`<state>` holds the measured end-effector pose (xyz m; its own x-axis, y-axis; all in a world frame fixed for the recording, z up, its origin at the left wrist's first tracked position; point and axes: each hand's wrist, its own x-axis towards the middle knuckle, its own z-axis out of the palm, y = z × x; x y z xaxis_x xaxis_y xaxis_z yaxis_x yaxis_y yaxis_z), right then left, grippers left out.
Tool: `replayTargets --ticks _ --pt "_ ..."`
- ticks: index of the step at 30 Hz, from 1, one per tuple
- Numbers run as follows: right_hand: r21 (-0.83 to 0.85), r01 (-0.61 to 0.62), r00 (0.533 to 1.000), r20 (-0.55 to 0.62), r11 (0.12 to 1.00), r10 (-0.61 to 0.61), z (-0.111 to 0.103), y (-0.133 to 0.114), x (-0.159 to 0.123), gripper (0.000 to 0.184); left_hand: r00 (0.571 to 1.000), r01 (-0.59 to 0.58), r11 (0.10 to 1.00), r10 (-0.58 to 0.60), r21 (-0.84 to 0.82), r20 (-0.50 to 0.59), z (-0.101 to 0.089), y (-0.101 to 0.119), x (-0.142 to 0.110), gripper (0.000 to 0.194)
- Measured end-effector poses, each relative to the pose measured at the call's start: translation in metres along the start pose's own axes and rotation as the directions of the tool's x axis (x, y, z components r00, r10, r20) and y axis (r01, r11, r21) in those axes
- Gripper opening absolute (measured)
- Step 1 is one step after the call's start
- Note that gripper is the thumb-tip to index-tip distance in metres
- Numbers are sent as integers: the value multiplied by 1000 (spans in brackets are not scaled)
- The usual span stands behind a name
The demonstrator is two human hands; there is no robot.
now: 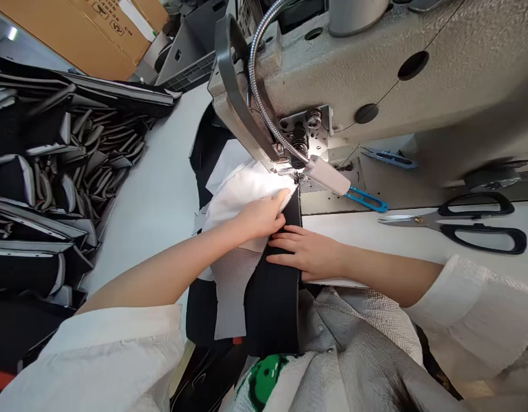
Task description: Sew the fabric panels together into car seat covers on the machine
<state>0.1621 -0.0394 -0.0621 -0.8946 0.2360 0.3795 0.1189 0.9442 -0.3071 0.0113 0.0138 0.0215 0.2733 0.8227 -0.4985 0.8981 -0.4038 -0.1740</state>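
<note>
A black fabric piece [272, 309] runs under the needle area of the sewing machine [255, 129], with white fabric [229, 194] and a grey mesh strip [231, 292] lying over it. My left hand [264, 216] rests on the white fabric close to the presser foot, its thumb and index finger drawn together at the cloth's edge. Just nearer to me, my right hand [309, 252] lies flat on the black fabric, fingers stretched out towards the left. A lamp on a bendy metal neck [264, 86] lights the stitching spot.
Black scissors [457, 220] lie at the right, beyond blue thread snips [367, 199] and a second pair of snips [390, 158]. Stacks of black padded pieces [40, 223] fill the left side. A cardboard box [83, 34] and a grey crate [190, 46] stand behind.
</note>
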Motion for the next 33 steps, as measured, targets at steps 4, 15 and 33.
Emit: replayTargets --ticks 4,15,33 --pt "-57 -53 998 18 997 54 2 -4 3 62 997 65 990 -59 124 -56 4 12 6 58" --pt "-333 -270 961 -157 903 229 11 -24 6 34 986 -167 958 161 -234 -45 -5 -11 13 62" --pt "-375 -331 942 -179 866 283 11 -12 18 31 985 -166 983 162 -83 -56 -11 -14 29 60"
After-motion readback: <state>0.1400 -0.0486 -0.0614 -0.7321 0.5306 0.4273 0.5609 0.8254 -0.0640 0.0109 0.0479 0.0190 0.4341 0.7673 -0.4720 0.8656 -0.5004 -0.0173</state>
